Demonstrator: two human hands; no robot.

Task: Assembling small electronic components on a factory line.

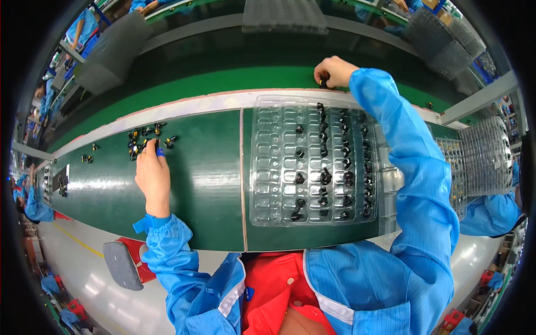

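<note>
My left hand [152,177] reaches over the left part of the green worktop. Its fingers are drawn together at a pile of small black parts with yellow spots [135,135], and a black piece shows at the fingertips. My right hand [336,71] is stretched far forward over the green conveyor belt [268,79], its fingers pinching a small black part [323,82] at the belt's surface. Between my arms lies a clear plastic tray [268,223] with rows of moulded pockets. Black parts fill several pockets in its middle and right columns; the left column's pockets hold none.
Loose black parts [87,159] lie further left on the worktop. Stacked clear trays [488,159] stand at the right, beside a person's blue sleeve [488,216]. More trays [285,15] sit beyond the belt. A white rail [195,106] separates belt from worktop. A stool [124,265] stands below left.
</note>
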